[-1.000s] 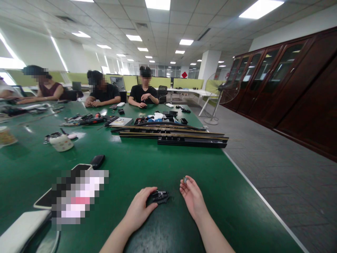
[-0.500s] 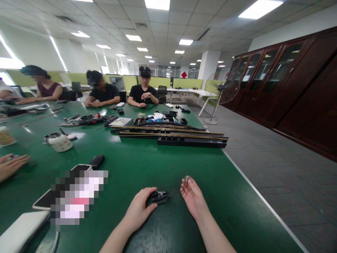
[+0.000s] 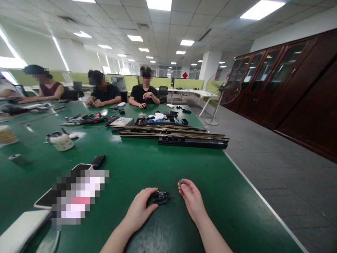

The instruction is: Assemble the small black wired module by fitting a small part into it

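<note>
A small black device with its inner parts exposed, by its look an opened computer mouse (image 3: 161, 197), lies on the green table. My left hand (image 3: 142, 205) holds it from the left, thumb at the near side and fingertips at the far side. To the right of it, just above the tabletop, my right hand (image 3: 191, 196) is closed in a pinch. Between its thumb and fingertips is a small grey part (image 3: 181, 181), too small to make out in detail.
Left of my hands lie a phone (image 3: 44, 202), a black box-like item (image 3: 98, 161) and a white case (image 3: 22, 230). A patterned white jar (image 3: 61, 141) stands beyond. Long black rails (image 3: 193, 143) cross the table ahead. Several people sit at the far side.
My right hand has turned from palm-up to a pinch on the small grey part, fingertips slightly left. Another person's hand has gone from the left edge, where a grey cylinder now shows.
</note>
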`<state>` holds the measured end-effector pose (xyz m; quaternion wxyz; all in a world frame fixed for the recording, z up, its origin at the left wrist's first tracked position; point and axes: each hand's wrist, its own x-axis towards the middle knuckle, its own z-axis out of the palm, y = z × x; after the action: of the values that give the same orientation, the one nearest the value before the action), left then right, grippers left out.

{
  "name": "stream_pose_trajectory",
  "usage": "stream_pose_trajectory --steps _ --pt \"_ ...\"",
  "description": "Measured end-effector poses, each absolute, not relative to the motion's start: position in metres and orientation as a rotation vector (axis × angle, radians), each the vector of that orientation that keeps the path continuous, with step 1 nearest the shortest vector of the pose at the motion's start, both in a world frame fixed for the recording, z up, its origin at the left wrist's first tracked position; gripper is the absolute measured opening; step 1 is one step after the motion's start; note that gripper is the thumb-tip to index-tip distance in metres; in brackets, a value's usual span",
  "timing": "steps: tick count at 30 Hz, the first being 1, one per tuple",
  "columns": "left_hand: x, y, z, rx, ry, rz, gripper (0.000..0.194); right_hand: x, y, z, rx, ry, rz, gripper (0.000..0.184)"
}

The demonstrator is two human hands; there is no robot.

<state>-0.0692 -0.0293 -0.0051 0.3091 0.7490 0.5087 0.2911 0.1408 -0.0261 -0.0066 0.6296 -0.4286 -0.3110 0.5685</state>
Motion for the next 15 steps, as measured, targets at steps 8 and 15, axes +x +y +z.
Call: stream_pose_trajectory --steps 8,15 --pt "-0.069 -0.030 -0.007 1.988 1.335 0.782 0.040 0.126 -0.040 0.003 -1.178 -1.552 0.875 0.018" --pt "-0.069 -0.029 -0.010 2.007 1.342 0.789 0.039 0.119 -0.045 0.006 -1.277 -1.866 0.692 0.021"
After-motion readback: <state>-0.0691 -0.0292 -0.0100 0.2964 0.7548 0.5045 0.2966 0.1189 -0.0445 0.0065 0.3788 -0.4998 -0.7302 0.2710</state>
